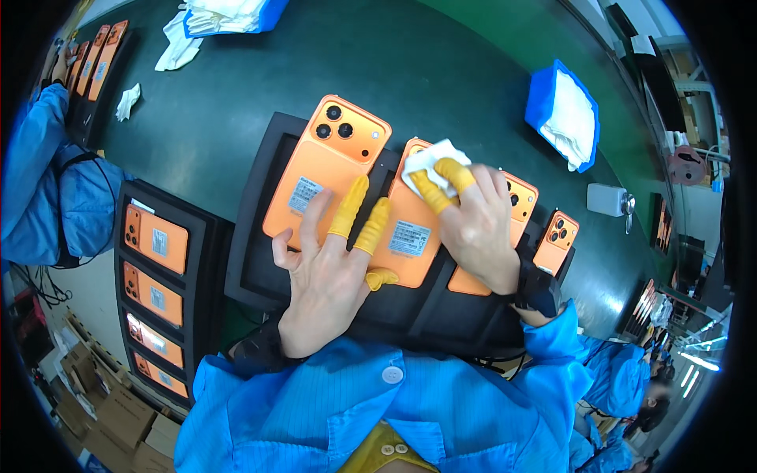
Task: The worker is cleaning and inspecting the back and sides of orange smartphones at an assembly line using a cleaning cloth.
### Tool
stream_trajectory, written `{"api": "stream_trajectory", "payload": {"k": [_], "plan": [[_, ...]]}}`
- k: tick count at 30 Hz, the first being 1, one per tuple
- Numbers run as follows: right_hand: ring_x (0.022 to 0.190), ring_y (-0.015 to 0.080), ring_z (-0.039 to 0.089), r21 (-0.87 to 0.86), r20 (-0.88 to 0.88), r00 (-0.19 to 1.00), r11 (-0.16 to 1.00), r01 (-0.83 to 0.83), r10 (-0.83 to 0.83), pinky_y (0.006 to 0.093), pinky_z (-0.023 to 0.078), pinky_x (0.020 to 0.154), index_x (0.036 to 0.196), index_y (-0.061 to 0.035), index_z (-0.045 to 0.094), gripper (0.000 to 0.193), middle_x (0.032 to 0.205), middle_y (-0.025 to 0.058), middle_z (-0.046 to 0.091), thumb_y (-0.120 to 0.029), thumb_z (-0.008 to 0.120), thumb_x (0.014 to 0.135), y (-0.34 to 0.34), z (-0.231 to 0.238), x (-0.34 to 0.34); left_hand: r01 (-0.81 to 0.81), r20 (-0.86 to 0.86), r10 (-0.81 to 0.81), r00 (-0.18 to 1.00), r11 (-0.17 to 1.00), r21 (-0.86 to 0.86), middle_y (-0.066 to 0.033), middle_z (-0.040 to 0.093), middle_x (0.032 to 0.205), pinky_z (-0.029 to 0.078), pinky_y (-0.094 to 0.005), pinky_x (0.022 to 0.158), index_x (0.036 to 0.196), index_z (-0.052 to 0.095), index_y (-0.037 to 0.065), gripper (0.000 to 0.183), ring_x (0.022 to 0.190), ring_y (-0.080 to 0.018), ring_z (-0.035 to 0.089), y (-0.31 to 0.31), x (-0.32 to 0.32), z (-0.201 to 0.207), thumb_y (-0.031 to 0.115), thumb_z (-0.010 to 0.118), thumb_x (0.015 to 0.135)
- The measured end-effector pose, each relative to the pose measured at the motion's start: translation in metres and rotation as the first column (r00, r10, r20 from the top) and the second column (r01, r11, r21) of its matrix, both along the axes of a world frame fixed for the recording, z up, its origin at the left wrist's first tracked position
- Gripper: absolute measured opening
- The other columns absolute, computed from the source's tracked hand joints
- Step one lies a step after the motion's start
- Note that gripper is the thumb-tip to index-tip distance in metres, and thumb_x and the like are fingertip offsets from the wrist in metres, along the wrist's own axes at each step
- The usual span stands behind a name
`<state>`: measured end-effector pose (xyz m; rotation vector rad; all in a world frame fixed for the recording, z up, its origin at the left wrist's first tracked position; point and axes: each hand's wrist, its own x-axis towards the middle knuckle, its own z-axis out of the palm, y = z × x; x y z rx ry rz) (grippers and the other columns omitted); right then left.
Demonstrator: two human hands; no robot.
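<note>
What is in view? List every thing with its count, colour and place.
phones in the black tray: four, orange, backs up, side by side in front of the person
black tray: one, on the green table
white cloth: one, pressed on the second phone under the right fingers
side tray: one, black, at left, holding four more orange phones
blue bins of white cloths: two, far right and top
loose white cloths: two, upper left
small white device: one, at right
left hand: yellow finger cots, flat on the first two phones
right hand: yellow finger cots, holding the cloth
</note>
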<state>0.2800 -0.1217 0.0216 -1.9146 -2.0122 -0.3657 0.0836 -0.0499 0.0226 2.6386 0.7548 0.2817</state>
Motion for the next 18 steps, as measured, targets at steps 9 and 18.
{"api": "stream_trajectory", "payload": {"k": [9, 18], "plan": [[0.085, 0.0254, 0.054, 0.019, -0.008, 1.0, 1.0, -0.005, 0.005, 0.0374, 0.041, 0.071, 0.083, -0.0036, 0.069, 0.026, 0.1, 0.0113, 0.059, -0.008, 0.065, 0.057, -0.014, -0.005, -0.004, 0.073, -0.004, -0.073, 0.997, 0.997, -0.034, -0.0094, 0.053, 0.113, 0.018, -0.0489, 0.082, 0.101, 0.067, 0.002, 0.04, 0.129, -0.0324, 0.028, 0.005, -0.003, -0.002, 0.017, 0.076, 0.064], [0.088, 0.0236, 0.054, 0.014, 0.006, 1.0, 1.0, -0.01, 0.01, 0.0364, 0.04, 0.075, 0.092, -0.0052, 0.07, 0.03, 0.099, 0.009, 0.058, -0.008, 0.065, 0.062, -0.012, -0.004, -0.007, 0.072, -0.097, -0.073, 0.993, 0.997, -0.01, -0.0129, 0.045, 0.133, 0.018, -0.05, 0.088, 0.124, 0.054, 0.004, 0.072, 0.129, -0.033, 0.027, 0.003, -0.005, -0.005, 0.03, 0.079, 0.061]]}}
